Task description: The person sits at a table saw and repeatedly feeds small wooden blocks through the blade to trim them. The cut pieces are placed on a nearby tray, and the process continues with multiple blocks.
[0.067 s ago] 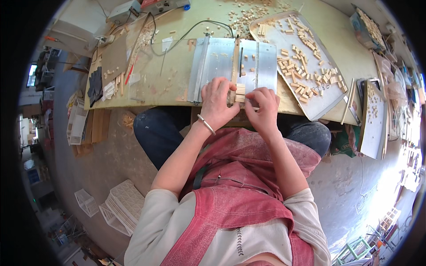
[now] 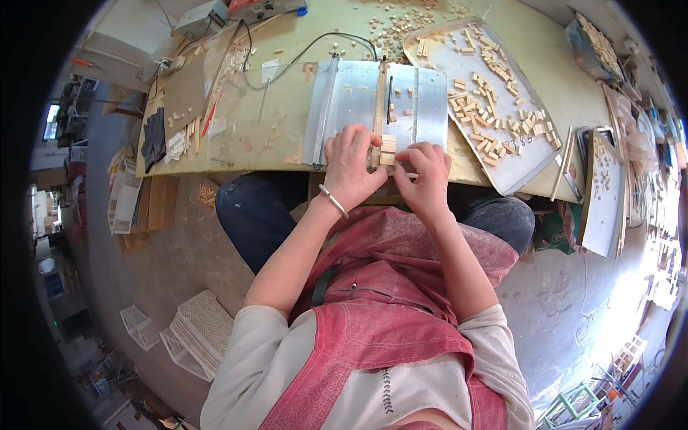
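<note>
On a silvery metal work plate (image 2: pixel 431 107) at the table's front edge, a short row of small wooden blocks (image 2: pixel 388 147) lies against an upright wooden strip (image 2: pixel 382 93). My left hand (image 2: pixel 350 159) curls round the left side of this row, fingertips at the strip and thumb at the near end. Just right of the blocks is my right hand (image 2: pixel 423 172), its fingers pinched together. A thin pale stick (image 2: pixel 411 175) pokes out from under those fingers; its other end is hidden. A dark slot (image 2: pixel 390 97) and a few loose bits lie farther up the plate.
Right of the plate, a metal tray (image 2: pixel 527 168) holds many scattered wooden blocks. Small offcuts (image 2: pixel 401 32) cover the far table. On the left are a clear sheet (image 2: pixel 240 129), a dark glove (image 2: pixel 153 140) and a black cable (image 2: pixel 308 44). White plastic baskets (image 2: pixel 204 326) stand on the floor.
My right fingertips have shifted very slightly at the near end of the block row. My left hand stays in place.
</note>
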Demonstrator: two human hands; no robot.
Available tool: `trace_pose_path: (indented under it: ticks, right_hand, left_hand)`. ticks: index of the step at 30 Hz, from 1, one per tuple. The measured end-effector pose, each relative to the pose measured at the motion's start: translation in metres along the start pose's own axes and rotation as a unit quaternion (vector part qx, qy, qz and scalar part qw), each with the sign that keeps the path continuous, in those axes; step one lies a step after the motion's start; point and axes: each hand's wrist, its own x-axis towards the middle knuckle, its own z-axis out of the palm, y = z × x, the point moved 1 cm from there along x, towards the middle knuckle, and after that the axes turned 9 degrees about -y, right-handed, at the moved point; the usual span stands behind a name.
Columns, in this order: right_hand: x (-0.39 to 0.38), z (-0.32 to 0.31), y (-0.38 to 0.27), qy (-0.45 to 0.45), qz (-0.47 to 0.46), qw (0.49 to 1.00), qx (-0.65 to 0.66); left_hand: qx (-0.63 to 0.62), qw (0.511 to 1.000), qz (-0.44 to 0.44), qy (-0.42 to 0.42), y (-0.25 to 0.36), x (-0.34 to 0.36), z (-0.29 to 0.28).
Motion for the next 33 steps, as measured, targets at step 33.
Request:
trace_pose_path:
  ticks: [33]
  right_hand:
    - [0.004,-0.009,0.003,-0.055,-0.017,0.997,-0.053]
  left_hand:
    - [0.032,0.997,0.007,-0.072,-0.001,0.019,-0.007]
